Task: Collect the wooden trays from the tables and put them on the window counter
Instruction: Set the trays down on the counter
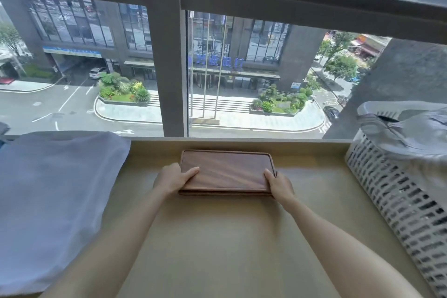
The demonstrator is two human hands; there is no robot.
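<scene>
Head view, looking down along both forearms to the window. A stack of wooden trays (226, 172), dark brown with rounded corners and a raised rim, lies flat at centre frame on the pale worktop (217, 237), short of the window frame (172, 68) behind it. A seam along the near edge suggests at least two trays, one on another; the exact count cannot be told. The left hand (175, 178) is closed on the left short end, thumb laid across the top face and fingers hidden under the edge. The right hand (278, 182) grips the right short end near the front corner in the same manner. Whether the stack rests fully on the worktop or is held just above it cannot be told.

To the left lies a pale blue folded cloth (55, 201), apart from the trays. At the right edge of the frame stands a white perforated laundry basket (396, 196) with grey fabric (416, 133) draped over its rim, well apart from the trays.

Handling, as a judgement: the trays are rigid boards that will not flex, probably of moderate weight when stacked. The smooth finished wood may let the upper tray slide over the lower if tilted, so the stack is best kept level. The opposed short ends, thumb on top and fingers beneath, are the sound places to hold. They look robust, though edges could dent if dropped.
</scene>
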